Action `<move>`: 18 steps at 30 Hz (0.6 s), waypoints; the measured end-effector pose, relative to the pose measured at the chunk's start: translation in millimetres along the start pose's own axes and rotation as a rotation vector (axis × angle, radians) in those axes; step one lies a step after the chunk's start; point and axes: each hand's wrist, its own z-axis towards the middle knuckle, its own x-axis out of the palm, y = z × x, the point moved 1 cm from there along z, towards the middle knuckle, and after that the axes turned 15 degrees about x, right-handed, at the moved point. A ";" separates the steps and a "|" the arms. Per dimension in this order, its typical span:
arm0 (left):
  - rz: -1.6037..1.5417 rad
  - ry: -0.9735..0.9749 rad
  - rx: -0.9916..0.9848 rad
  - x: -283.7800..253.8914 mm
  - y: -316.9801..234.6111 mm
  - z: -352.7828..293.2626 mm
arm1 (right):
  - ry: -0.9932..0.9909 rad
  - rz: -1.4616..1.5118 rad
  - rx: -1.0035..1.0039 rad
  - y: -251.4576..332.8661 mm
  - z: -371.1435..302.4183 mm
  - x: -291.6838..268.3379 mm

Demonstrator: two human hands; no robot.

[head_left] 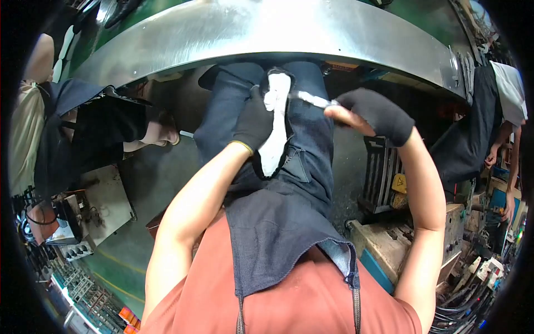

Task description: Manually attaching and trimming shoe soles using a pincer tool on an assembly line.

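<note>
L hand (255, 119), in black fabric glove, is clamped on my white-faced, dk.-edged, sole-shaped pc. (272, 149), held over my dk.-blue cloth lap (219, 108); R hand (370, 114), apart from L, grips a blurred, whitish stick (312, 99) near pc. Brushed-metal bench (295, 28) ahead.

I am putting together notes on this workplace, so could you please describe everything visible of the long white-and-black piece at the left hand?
The long white-and-black piece is shaped like a shoe sole, narrow at mid-length, its white face upward inside a black edge. Its material is unclear. It lies lengthwise over the lap; whether it rests there cannot be told. The gloved left hand grips its left side. A blurred white stick points at its right edge, contact unclear.
</note>
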 end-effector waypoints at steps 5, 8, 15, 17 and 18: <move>-0.206 0.007 -0.093 -5.8 8.5 -8.2 | -0.356 0.650 -0.349 42.4 -11.9 35.5; -0.267 0.026 0.189 -4.1 14.1 -42.4 | -0.128 0.530 -0.172 -2.1 26.2 108.5; -0.441 -0.057 -0.172 -0.9 -30.4 -123.5 | 0.150 0.573 0.076 -27.7 -15.3 153.9; -0.301 -0.007 -0.196 2.9 -31.0 -125.5 | 0.204 0.556 -0.007 -27.3 -11.2 150.5; -0.307 0.001 -0.199 8.4 -28.3 -128.3 | 0.292 0.532 0.024 -22.9 -7.7 141.9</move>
